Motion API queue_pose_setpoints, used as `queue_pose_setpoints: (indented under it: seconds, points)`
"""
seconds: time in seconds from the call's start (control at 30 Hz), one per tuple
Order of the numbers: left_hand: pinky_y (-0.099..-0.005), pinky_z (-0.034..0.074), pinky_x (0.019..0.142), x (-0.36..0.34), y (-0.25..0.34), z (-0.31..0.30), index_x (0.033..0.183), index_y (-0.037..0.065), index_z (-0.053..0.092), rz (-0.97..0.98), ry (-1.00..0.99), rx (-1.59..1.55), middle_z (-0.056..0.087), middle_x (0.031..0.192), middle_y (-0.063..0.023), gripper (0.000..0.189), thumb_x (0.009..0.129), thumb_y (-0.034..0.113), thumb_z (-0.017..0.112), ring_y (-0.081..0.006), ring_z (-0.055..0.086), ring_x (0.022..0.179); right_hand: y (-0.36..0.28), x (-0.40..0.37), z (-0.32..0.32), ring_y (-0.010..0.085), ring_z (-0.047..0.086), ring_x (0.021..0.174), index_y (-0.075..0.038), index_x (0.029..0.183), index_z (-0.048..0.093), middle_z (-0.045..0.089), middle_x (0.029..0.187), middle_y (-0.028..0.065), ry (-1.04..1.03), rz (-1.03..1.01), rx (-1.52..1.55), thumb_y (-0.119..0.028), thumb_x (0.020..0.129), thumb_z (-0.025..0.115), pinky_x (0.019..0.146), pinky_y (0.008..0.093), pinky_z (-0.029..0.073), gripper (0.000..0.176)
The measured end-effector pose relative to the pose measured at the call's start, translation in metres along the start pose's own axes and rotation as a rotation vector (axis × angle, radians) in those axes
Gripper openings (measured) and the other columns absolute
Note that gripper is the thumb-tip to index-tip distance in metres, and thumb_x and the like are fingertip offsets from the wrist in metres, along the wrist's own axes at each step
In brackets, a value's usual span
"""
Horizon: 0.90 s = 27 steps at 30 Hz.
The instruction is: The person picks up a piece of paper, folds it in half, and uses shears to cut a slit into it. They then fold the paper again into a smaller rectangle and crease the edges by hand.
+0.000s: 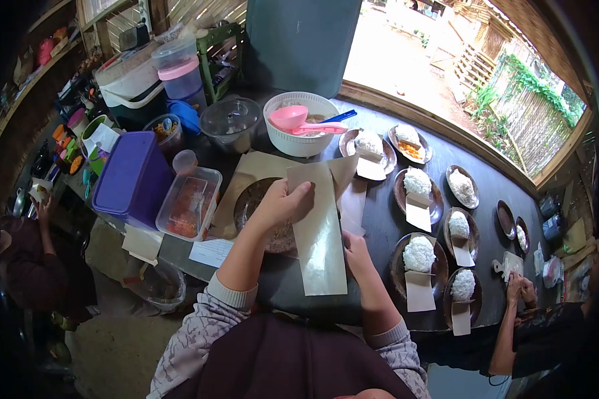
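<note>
- One hand, the left hand (288, 199), grips the paper (321, 249) near its upper left edge.
- The right hand (357, 254) is at the paper's right edge; its grip is hidden, cannot tell.
- White sheet (209, 253): writing unreadable.
- White basket (299, 145): pink scoop (288, 118).
- Clear tub (171, 227): red food (190, 207).
- Plates (397, 267): rice (419, 253).

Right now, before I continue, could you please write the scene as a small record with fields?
left hand: grips the shiny brown paper strip near its top; the hand is above a dark dish
right hand: at the strip's right edge, fingers partly hidden
right side of table: dark dishes of white rice, several with folded paper pieces
far side: white basin with a pink scoop
left side: purple container beside a clear tub of reddish food
others nearby: a co-worker's hands, far right
</note>
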State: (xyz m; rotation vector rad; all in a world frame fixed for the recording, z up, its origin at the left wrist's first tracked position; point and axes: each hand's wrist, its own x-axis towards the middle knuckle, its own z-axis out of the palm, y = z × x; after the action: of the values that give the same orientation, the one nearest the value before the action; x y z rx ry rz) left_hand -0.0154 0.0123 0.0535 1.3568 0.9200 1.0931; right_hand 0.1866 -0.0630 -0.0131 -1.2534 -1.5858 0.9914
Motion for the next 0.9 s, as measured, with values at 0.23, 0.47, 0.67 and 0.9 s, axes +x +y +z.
queue_pose_setpoints:
  seconds: [0.23, 0.47, 0.67, 0.9]
  points:
    - [-0.0228, 0.043, 0.065, -0.002, -0.002, 0.004, 0.096, -0.001, 0.060, 0.107, 0.060, 0.164, 0.062, 0.083, -0.0017, 0.021, 0.086, 0.017, 0.057, -0.0068, 0.053, 0.074, 0.007, 0.000, -0.005, 0.0107, 0.055, 0.082, 0.005, 0.103, 0.056, 0.062, 0.090, 0.0062, -0.153, 0.132, 0.099, -0.019, 0.081, 0.059, 0.073, 0.0252, 0.045, 0.033]
    - [-0.0265, 0.045, 0.066, -0.002, -0.003, 0.006, 0.097, -0.002, 0.058, 0.125, 0.028, 0.160, 0.064, 0.080, -0.0072, 0.023, 0.085, 0.017, 0.057, -0.0105, 0.056, 0.071, -0.010, -0.001, -0.002, 0.0101, 0.052, 0.085, 0.008, 0.102, 0.054, 0.062, 0.090, 0.0091, -0.141, 0.111, 0.248, -0.015, 0.082, 0.057, 0.076, 0.0259, 0.043, 0.031]
    - [-0.0213, 0.042, 0.058, -0.007, 0.004, 0.007, 0.093, 0.000, 0.060, 0.021, -0.070, 0.141, 0.060, 0.076, 0.0007, 0.017, 0.085, 0.015, 0.059, -0.0050, 0.051, 0.066, -0.020, -0.001, -0.004, 0.0085, 0.051, 0.086, 0.005, 0.107, 0.053, 0.059, 0.095, 0.0035, -0.196, 0.056, 0.243, -0.026, 0.082, 0.060, 0.076, 0.0250, 0.043, 0.040]
    - [-0.0224, 0.043, 0.057, -0.007, 0.000, 0.012, 0.092, -0.001, 0.060, 0.110, -0.109, 0.172, 0.059, 0.075, 0.0010, 0.019, 0.085, 0.017, 0.058, -0.0046, 0.050, 0.065, -0.006, 0.000, -0.003, 0.0174, 0.055, 0.095, 0.008, 0.114, 0.048, 0.061, 0.102, 0.0136, -0.174, -0.034, 0.245, -0.041, 0.077, 0.059, 0.082, 0.0304, 0.043, 0.062]
